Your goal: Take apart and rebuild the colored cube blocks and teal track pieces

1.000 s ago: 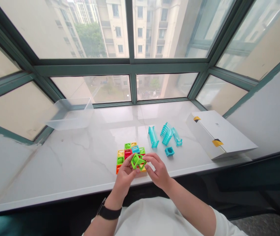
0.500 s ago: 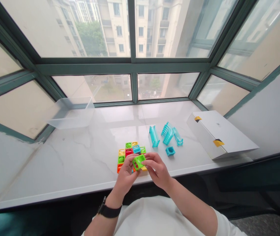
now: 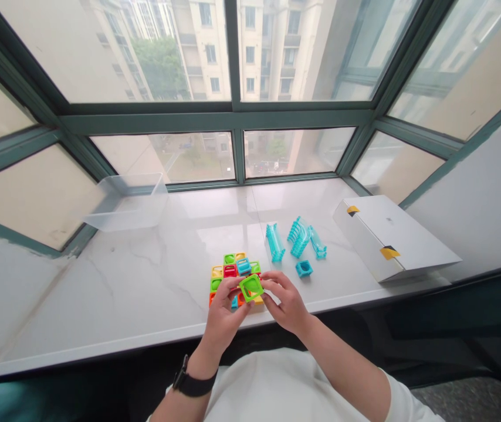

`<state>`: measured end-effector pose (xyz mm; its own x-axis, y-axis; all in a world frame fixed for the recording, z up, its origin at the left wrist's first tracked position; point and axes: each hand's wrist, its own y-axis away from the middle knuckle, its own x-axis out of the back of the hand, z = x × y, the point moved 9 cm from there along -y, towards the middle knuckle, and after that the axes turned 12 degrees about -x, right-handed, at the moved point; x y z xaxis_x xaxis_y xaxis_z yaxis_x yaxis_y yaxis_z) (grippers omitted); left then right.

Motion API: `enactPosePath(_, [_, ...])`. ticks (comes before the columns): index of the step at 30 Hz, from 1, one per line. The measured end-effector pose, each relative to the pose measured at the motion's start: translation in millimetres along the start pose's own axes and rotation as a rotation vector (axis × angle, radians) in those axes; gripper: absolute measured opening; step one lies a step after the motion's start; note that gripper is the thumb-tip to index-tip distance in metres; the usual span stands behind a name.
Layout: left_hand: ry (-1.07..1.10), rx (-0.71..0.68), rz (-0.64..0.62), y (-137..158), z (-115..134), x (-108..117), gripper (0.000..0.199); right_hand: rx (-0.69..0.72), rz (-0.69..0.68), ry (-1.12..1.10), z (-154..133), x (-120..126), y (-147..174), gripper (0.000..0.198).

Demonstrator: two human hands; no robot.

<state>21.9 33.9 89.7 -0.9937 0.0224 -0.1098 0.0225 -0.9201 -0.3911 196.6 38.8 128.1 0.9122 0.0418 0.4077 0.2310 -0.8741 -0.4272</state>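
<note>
Between my two hands is a green hollow block (image 3: 251,287), held above the near edge of the white sill. My left hand (image 3: 227,305) grips its left side, fingers and thumb closed on it. On the other side, the fingertips of my right hand (image 3: 284,302) pinch its right edge. Directly behind and partly under my hands lies a cluster of coloured blocks: a red block (image 3: 230,271), a blue block (image 3: 244,266), a green block (image 3: 216,285) and several others in yellow and orange. My hands hide part of this cluster.
Right of the cluster lie a loose teal block (image 3: 304,268), a straight clear-teal track piece (image 3: 275,242), a curved one (image 3: 298,237) and another (image 3: 318,242). A white box (image 3: 395,234) stands at the right, a clear plastic bin (image 3: 127,220) at the back left. Windows surround the sill.
The green block has turned so its open face shows more squarely, and it has shifted slightly right. My right fingers have moved from its face to its right edge.
</note>
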Motion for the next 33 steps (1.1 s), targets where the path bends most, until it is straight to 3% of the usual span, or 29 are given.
enactPosePath(6, [0.107,0.240,0.057,10,-24,-8,0.071,-0.095,0.000,-0.031,11,2,0,0.036])
enactPosePath(10, [0.195,0.386,0.098,16,-37,-21,0.069,-0.098,-0.035,-0.032,11,-2,3,0.039])
enactPosePath(14, [0.201,0.432,0.079,17,-49,-28,0.069,-0.080,-0.059,-0.013,13,-5,5,0.054])
enactPosePath(19, [0.087,0.380,-0.113,15,-50,-38,0.068,-0.121,-0.012,0.005,28,6,4,0.050])
enactPosePath(24, [-0.339,0.242,-0.309,9,-35,-40,0.052,-0.130,-0.147,0.032,29,16,5,0.048])
enactPosePath(30, [-0.570,0.115,-0.393,2,-28,-46,0.054,-0.166,-0.263,0.121,40,27,9,0.050])
enactPosePath(33, [-0.624,0.061,-0.389,-2,-31,-44,0.060,-0.202,-0.255,0.197,54,35,8,0.048])
